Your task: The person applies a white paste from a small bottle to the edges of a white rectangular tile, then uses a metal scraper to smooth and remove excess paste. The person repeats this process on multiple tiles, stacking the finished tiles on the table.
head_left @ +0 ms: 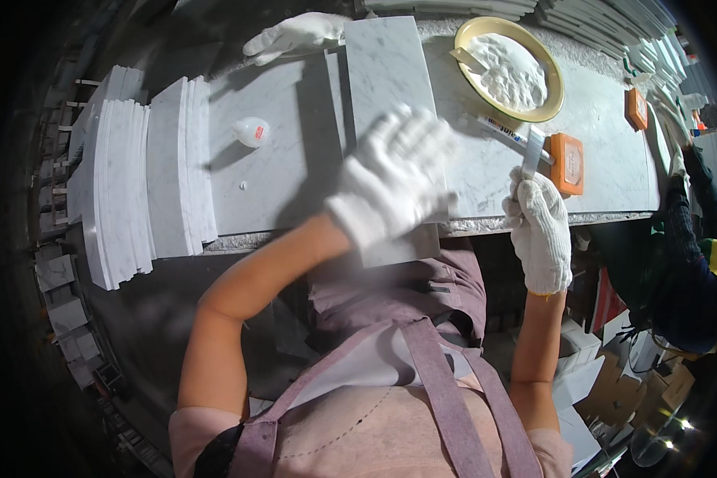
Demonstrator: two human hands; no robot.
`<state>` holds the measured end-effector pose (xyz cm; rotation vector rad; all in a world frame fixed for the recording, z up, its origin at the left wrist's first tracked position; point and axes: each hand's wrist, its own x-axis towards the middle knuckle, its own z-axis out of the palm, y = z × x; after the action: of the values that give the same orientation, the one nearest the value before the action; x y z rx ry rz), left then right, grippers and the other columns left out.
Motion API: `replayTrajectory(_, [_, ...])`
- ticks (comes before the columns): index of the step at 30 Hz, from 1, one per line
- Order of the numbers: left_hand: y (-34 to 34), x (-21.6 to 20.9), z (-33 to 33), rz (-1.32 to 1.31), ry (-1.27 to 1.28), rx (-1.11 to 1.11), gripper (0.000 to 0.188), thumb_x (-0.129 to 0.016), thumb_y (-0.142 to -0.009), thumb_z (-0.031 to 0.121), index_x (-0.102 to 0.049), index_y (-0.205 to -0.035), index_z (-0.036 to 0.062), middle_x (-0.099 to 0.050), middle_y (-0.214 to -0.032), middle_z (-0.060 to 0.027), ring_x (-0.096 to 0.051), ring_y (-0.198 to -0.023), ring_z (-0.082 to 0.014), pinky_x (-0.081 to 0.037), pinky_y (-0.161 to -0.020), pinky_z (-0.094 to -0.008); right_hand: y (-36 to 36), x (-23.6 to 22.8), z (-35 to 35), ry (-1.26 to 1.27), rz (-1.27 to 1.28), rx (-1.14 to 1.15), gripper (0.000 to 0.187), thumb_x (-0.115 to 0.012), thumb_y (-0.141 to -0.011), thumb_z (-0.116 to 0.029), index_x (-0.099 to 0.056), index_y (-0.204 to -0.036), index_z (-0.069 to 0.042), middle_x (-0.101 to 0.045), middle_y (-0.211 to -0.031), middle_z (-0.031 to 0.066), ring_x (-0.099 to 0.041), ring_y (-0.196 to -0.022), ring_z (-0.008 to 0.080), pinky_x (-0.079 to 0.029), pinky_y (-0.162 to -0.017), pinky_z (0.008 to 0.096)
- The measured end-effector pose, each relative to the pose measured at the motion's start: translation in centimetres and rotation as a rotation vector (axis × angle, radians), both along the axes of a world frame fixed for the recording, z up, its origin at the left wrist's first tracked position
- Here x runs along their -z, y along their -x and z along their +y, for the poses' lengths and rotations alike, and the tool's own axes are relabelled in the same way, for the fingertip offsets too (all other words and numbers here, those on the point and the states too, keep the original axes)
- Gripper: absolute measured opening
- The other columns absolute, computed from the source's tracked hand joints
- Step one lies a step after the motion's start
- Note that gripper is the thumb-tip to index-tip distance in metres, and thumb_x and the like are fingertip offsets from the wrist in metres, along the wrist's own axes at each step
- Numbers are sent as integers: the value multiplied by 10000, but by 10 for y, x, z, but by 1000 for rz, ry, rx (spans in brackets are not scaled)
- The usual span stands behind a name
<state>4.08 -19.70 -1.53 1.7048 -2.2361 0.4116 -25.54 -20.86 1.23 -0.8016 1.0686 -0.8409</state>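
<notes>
My left hand (pixel 392 177), in a white knit glove, is spread over a long grey-veined marble tile (pixel 389 64) that lies lengthwise toward me. Motion blurs its fingers, and I cannot tell whether the palm touches the stone. In my right hand (pixel 540 231), also gloved, a small flat scraper (pixel 534 146) is gripped with its blade pointing up and away. Just beyond that hand are a white paint marker (pixel 511 137) and an orange block (pixel 566 164). Farther off stands a yellow-rimmed bowl (pixel 556 89) of white powder, with another flat tool (pixel 470 61) resting in it.
Stacked marble tiles (pixel 119 191) stand at the left end of the marble-topped bench (pixel 613 171). A small translucent bottle (pixel 252 131) sits left of the long tile. A spare white glove (pixel 295 36) lies at the far side. Another orange block (pixel 636 109) and a person (pixel 677 263) are at right.
</notes>
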Motion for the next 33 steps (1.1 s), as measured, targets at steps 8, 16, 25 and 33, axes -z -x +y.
replayTrajectory(8, [-27, -18, -26, 11, 219, -148, 545, -677, -937, 482, -692, -1315, 89, -686, -1268, -118, -586, -1292, -323, -360, -1207, -512, -22, -21, 6, 125, 385, -143, 357, -635, -1047, -100, -662, -1381, 24, -749, -1144, 78, -711, -942, 128, -573, -862, 268])
replayTrajectory(16, [-79, 15, -77, 46, 102, -300, 487, -662, -975, 394, -659, -1385, 132, -648, -1444, -105, -541, -1399, -291, -351, -1211, -474, -65, -24, 9, 641, 744, -495, 417, -631, -967, -3, -694, -1372, -84, -740, -1037, 107, -735, -862, 217, -580, -784, 337])
replayTrajectory(25, [-52, 32, -124, -13, 29, 69, 524, -603, -1010, 437, -621, -1457, 165, -574, -1534, -80, -501, -1439, -293, -314, -1255, -483, -98, -17, -5, 929, 882, -584, 330, -703, -960, -176, -738, -1284, -125, -672, -894, 140, -683, -828, 346, -527, -729, 432])
replayTrajectory(33, [-55, 39, -128, 10, 89, 65, 510, -564, -1029, 481, -629, -1425, 167, -581, -1499, -96, -500, -1420, -313, -339, -1223, -504, -104, -24, -11, 942, 900, -680, 379, -697, -959, -139, -717, -1338, -144, -647, -921, 148, -673, -832, 361, -536, -733, 437])
